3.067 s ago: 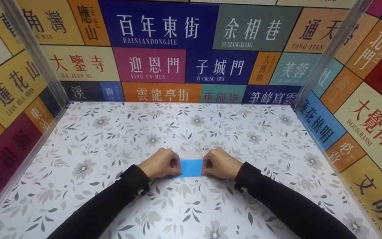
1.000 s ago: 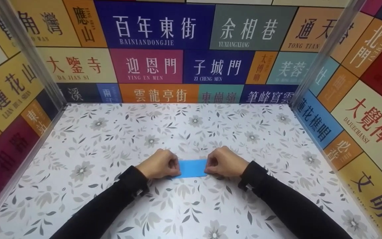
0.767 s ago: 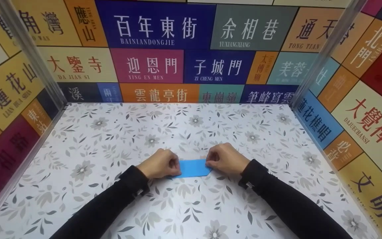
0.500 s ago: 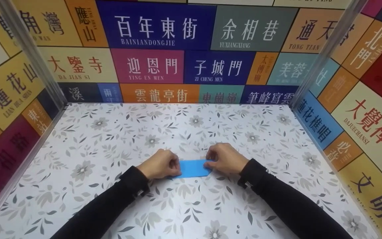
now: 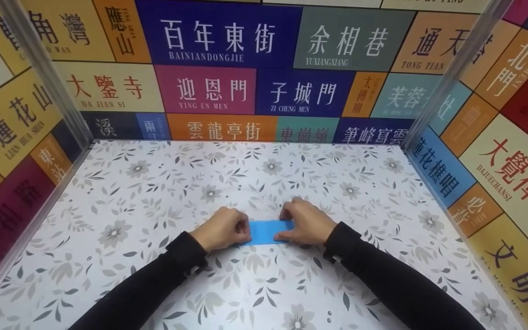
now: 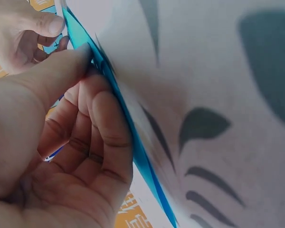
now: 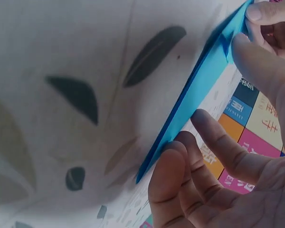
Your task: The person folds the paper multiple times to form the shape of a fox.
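A narrow folded strip of blue paper (image 5: 261, 232) lies on the patterned tabletop between both hands. My left hand (image 5: 222, 228) pinches its left end between thumb and curled fingers, which cover that end. My right hand (image 5: 309, 223) is spread at the other end: the thumb rests on the strip's near side while the index finger stands apart beyond the far edge. In the right wrist view, the blue paper (image 7: 199, 90) shows layered edges and a small raised flap near the thumb. The remaining right fingertips (image 7: 198, 115) touch or nearly touch its edge.
The white tabletop (image 5: 255, 183) carries a grey leaf and flower print. Walls with colourful Chinese name panels (image 5: 218, 89) enclose it at the back and both sides. Clear strips (image 5: 452, 73) run along the wall corners.
My right hand slid right along the paper from its pinch, then its fingers spread and the thumb came back left onto the strip. My left hand stays at the left end.
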The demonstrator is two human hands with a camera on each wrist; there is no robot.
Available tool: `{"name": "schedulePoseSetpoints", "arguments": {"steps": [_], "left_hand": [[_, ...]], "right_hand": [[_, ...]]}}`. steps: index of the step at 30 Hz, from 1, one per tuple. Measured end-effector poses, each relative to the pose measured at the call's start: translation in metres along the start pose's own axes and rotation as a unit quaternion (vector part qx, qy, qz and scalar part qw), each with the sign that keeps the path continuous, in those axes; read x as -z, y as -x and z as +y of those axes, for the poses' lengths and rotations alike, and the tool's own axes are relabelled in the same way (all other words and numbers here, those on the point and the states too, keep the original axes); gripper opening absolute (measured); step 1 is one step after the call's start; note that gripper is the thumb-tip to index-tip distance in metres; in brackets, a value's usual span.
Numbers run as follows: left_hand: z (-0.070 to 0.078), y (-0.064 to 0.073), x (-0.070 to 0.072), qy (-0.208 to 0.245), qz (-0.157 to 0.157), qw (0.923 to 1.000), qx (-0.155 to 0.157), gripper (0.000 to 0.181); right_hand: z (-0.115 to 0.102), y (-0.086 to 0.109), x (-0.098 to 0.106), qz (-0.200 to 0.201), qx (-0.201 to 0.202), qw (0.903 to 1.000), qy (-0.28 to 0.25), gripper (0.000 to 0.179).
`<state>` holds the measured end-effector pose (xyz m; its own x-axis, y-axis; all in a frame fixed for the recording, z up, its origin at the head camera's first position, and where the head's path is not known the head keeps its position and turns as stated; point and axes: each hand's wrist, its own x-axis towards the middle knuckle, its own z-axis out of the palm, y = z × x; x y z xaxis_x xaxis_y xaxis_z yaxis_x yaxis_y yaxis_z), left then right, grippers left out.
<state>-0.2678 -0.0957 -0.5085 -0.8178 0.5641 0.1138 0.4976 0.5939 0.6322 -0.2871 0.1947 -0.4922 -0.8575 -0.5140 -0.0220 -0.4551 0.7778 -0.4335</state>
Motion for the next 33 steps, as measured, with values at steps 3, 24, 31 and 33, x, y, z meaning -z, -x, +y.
{"name": "schedulePoseSetpoints", "arguments": {"steps": [3,24,31,33], "left_hand": [[0.002,0.003,-0.001,-0.019,0.014,0.9996,-0.015,0.014],[0.005,0.003,-0.001,-0.145,0.015,0.9818,-0.122,0.013],[0.002,-0.005,0.003,-0.165,-0.019,0.9760,-0.141,0.015],[0.001,-0.006,0.004,-0.169,-0.026,0.9738,-0.150,0.014]], "right_hand": [[-0.002,0.000,-0.002,0.005,0.011,0.9999,0.007,0.058],[0.002,-0.001,-0.004,0.009,0.008,0.9999,-0.002,0.056],[0.002,-0.002,-0.004,0.008,0.005,1.0000,0.001,0.057],[0.002,-0.003,-0.004,0.006,0.006,1.0000,-0.001,0.057]]}}
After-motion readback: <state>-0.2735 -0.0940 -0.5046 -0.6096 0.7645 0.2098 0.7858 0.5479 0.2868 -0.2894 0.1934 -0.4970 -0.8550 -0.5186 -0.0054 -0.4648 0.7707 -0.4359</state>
